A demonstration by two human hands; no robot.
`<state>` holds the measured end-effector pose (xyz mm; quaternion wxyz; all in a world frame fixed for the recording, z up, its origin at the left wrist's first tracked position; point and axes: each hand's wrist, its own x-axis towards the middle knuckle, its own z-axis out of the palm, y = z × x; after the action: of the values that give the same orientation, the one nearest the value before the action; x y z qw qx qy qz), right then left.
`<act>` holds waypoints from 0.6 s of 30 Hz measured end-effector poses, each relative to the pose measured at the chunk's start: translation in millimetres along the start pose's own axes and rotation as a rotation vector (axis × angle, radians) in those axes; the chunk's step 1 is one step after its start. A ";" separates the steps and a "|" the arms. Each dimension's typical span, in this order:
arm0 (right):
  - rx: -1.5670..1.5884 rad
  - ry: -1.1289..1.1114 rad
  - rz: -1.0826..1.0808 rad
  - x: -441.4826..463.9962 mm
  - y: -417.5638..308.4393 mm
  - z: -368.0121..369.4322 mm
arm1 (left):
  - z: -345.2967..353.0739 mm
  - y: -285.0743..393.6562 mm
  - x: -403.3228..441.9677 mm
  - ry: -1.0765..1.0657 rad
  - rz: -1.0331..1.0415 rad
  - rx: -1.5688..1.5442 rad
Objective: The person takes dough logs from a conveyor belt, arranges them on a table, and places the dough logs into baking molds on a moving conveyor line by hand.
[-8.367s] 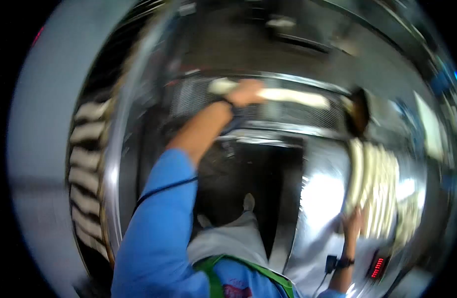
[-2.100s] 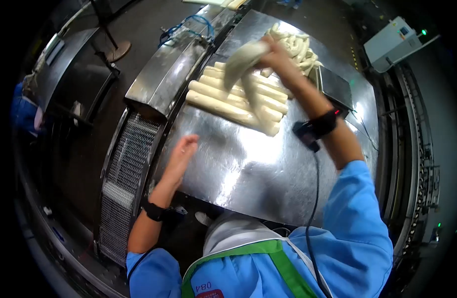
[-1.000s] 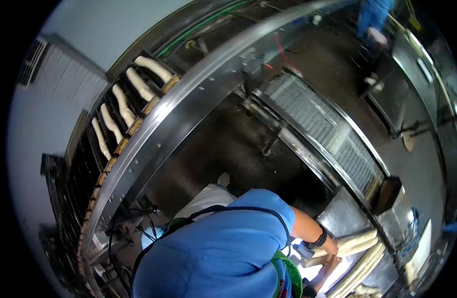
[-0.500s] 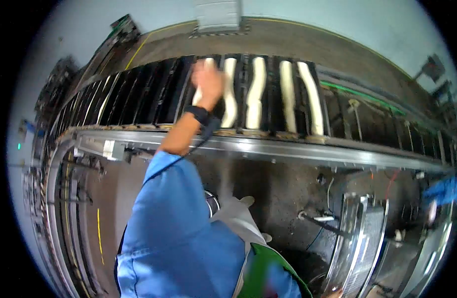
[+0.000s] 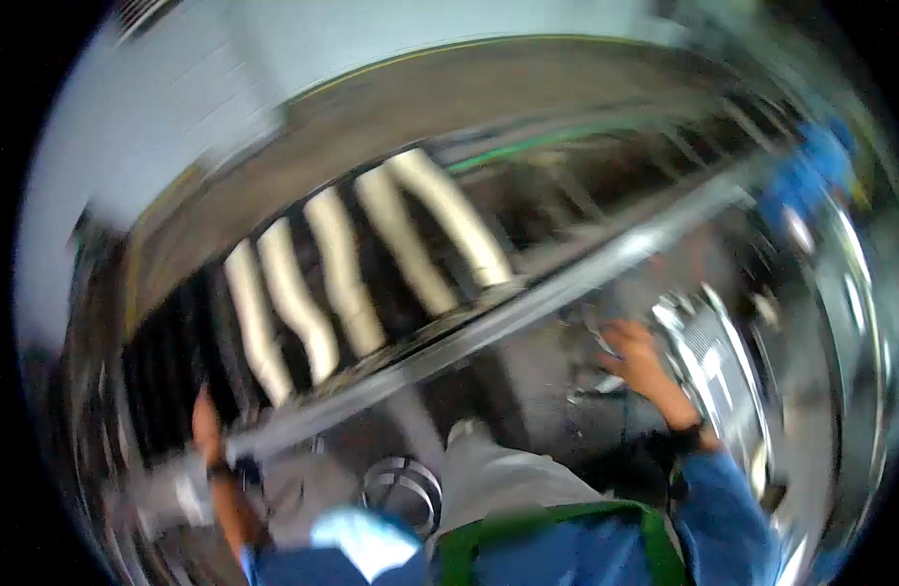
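My left hand (image 5: 206,427), blurred and seen edge-on, is at the near rail of the conveyor, left of the dough strips. Its fingers look stretched out, and no object shows in it. My right hand (image 5: 635,354) is in the air on the near side of the rail, fingers apart and holding nothing visible. Long pale strips that look like dough lie across the dark trays. The leftmost dough strip (image 5: 257,327) is closest to my left hand; the rightmost dough strip (image 5: 449,217) is bent near its top. Both wrists wear dark bands.
A metal rail (image 5: 420,363) runs along the conveyor's near side. Ribbed metal equipment (image 5: 706,342) stands beside my right forearm. A blue-clad shape, possibly a person's sleeve (image 5: 809,176), is at the far right. A striped round object (image 5: 403,488) is below me.
My left hand has come off the leftmost dough strip and back toward the rail. My right hand has risen from the bottom edge. The view has turned to the right and tilted.
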<state>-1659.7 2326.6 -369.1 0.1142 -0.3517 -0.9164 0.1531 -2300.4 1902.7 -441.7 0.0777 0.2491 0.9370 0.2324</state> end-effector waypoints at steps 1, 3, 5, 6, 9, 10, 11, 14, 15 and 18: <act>-0.059 -0.027 -0.028 7.2 9.3 7.1 | -4.8 21.2 -19.8 0.040 0.071 0.013; -0.096 -0.091 0.013 -0.6 17.2 7.5 | 10.2 -2.3 -43.6 0.111 -0.128 -0.201; -0.089 -0.068 0.050 0.8 14.8 0.1 | 8.2 88.0 -65.4 0.225 -0.398 0.095; -0.103 -0.040 0.086 -6.1 23.5 -4.8 | 32.5 80.4 -48.2 0.084 -0.336 -0.105; -0.075 -0.070 0.205 -14.3 22.8 -14.8 | 58.9 203.5 -44.0 -0.211 -0.372 -0.483; -0.097 -0.024 0.243 -31.4 11.6 -20.6 | 85.2 221.6 -37.2 -0.207 -0.406 -0.552; -0.084 0.007 0.296 -47.3 14.4 -24.0 | 93.8 263.8 -39.9 -0.393 -0.326 -0.667; -0.126 0.071 0.519 -101.1 23.5 -21.0 | 159.1 363.5 -11.4 -0.636 -0.280 -0.674; -0.151 0.103 0.623 -127.9 17.6 -21.5 | 176.7 404.9 -8.9 -0.856 -0.161 -0.767; -0.077 0.193 0.905 -202.8 -12.1 -29.1 | 235.5 522.2 -16.9 -1.185 -0.041 -0.887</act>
<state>-1510.5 2186.1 -358.4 0.1075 -0.7331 -0.6608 0.1199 -1999.3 2388.6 -400.7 0.6682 0.2603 0.5606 0.4140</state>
